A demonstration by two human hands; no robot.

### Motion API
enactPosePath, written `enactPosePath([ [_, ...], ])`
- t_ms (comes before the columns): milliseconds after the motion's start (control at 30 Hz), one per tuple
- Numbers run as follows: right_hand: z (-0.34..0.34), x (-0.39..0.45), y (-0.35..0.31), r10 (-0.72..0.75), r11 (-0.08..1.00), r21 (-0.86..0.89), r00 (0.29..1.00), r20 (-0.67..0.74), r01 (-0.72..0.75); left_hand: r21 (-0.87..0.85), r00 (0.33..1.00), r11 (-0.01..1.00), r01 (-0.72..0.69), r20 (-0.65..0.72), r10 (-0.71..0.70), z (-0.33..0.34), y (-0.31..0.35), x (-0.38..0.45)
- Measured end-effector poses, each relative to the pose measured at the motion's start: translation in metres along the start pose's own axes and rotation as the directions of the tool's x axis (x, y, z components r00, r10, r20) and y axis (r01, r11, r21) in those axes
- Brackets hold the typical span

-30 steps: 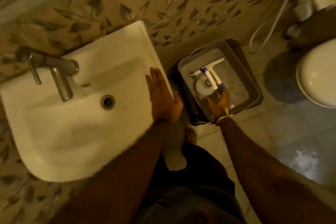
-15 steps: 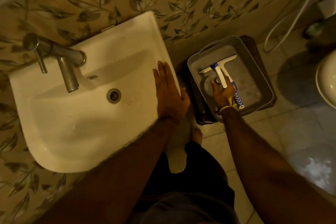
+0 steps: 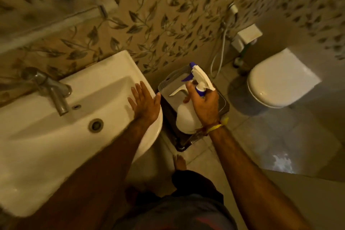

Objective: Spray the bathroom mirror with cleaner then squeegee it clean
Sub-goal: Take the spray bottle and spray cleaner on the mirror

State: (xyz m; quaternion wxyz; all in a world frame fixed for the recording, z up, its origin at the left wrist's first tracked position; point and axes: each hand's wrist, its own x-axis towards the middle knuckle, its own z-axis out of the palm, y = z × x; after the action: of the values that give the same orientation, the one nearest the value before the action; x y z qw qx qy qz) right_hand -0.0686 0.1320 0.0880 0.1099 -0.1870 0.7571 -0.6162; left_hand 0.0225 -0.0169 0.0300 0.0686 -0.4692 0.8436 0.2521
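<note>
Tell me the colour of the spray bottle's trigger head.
White with blue-purple nozzle and collar, on the spray bottle; the head view shows it.

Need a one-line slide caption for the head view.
Right hand lifts spray bottle from gray basket beside the sink; left hand rests flat on the sink's rim.

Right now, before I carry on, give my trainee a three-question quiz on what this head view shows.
1. True or false: the right hand grips the spray bottle by its neck.
2. Where does the left hand rest? A) on the tap B) flat on the sink rim C) in the basket
3. Fill in: the squeegee lies in the grey ____ on the floor beside the sink.

Key: 1 true; 2 B; 3 basket.
</note>
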Motion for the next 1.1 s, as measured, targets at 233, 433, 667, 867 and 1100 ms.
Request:
enactPosePath([
  [233,0.042,-0.016,-0.136,-0.162,0.986,0.068,0.976,0.146,0.154,-0.232,0.876,0.906,-0.355,-0.421,0.236,-0.106,-0.030,-0.063],
  [433,0.107,-0.024,-0.263,-0.426,0.902,0.206,0.857,0.292,0.378,-0.091,0.526,0.840,-0.535,-0.814,0.247,-0.242,-0.061,-0.088],
  [667,0.157,-0.030,-0.406,-0.657,0.745,0.299,0.582,0.479,0.596,0.205,0.041,0.883,-0.421,-0.969,0.245,-0.444,-0.120,-0.106],
  [867,0.191,-0.043,-0.512,-0.829,0.529,0.281,0.415,0.375,0.801,0.253,0.005,0.957,-0.143,-0.966,0.257,-0.587,-0.170,-0.134],
  [1100,0.235,-0.045,-0.601,-0.854,0.463,0.199,0.375,0.360,0.864,0.231,0.093,0.968,-0.098,-0.966,0.240,-0.685,-0.184,-0.151],
])
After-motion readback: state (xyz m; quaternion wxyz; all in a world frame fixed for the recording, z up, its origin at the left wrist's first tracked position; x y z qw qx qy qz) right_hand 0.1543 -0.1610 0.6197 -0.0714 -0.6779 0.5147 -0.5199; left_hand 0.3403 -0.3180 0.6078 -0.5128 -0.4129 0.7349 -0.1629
